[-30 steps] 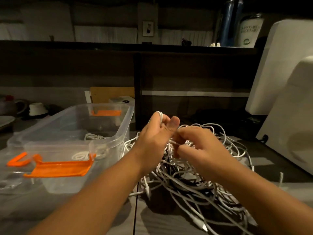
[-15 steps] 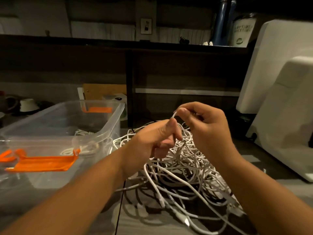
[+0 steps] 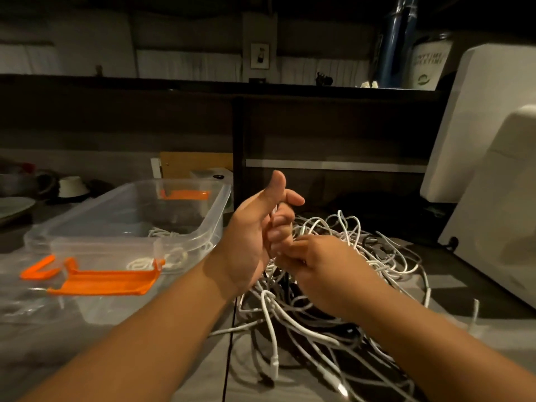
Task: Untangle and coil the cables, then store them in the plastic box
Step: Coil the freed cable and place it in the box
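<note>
Gripping one thin white cable strand (image 3: 273,212): left hand (image 3: 255,230), fingers curled, thumb raised; right hand (image 3: 322,265) pinching just below. Tangled white cable heap (image 3: 385,256) beneath, on grey tabletop (image 3: 493,323) beside clear plastic box (image 3: 130,185).

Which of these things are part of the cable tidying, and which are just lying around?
In use: tangled cables, gripped by left hand and right hand; plastic box; coiled cables inside it.
Lying about: bowl, plate, blue bottle, white tub, white appliance.

White canister (image 3: 429,68) bears green letters, seemingly "ANYTIME" over two lines; too blurred to be sure
</note>
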`<action>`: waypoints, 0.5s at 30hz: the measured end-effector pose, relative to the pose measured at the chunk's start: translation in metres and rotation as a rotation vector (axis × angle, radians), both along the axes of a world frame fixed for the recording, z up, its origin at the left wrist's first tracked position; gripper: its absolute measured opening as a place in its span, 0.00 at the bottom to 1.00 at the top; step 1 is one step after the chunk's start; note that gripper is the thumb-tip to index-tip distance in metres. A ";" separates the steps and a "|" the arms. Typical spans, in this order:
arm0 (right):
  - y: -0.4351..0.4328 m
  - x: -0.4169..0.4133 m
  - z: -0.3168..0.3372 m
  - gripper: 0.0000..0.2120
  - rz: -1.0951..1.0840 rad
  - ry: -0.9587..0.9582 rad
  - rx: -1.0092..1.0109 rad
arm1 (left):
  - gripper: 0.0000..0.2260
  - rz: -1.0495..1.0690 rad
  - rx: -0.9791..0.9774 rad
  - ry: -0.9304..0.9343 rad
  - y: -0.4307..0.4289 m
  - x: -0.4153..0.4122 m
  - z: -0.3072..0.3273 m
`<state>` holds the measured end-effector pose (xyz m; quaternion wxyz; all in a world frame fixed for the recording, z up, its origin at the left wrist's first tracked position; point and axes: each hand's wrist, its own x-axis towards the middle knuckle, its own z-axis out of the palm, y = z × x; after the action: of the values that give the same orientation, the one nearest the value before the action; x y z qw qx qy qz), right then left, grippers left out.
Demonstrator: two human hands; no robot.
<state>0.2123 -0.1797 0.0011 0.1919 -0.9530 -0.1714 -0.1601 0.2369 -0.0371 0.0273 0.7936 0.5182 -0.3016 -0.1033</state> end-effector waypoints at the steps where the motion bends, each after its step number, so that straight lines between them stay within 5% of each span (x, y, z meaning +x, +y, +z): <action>1: 0.000 0.001 -0.002 0.12 0.018 -0.029 -0.039 | 0.26 0.035 0.025 -0.018 -0.001 0.001 -0.001; 8: 0.002 -0.009 0.006 0.27 0.070 -0.289 -0.177 | 0.31 0.286 0.368 -0.378 -0.002 0.004 -0.011; 15: -0.028 -0.012 0.028 0.14 0.037 -0.516 -0.058 | 0.22 0.324 0.709 -0.545 0.002 0.006 -0.014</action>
<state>0.2002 -0.2078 0.0289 0.1173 -0.8824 -0.2368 -0.3893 0.2428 -0.0348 0.0129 0.4660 0.8056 -0.3601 0.0650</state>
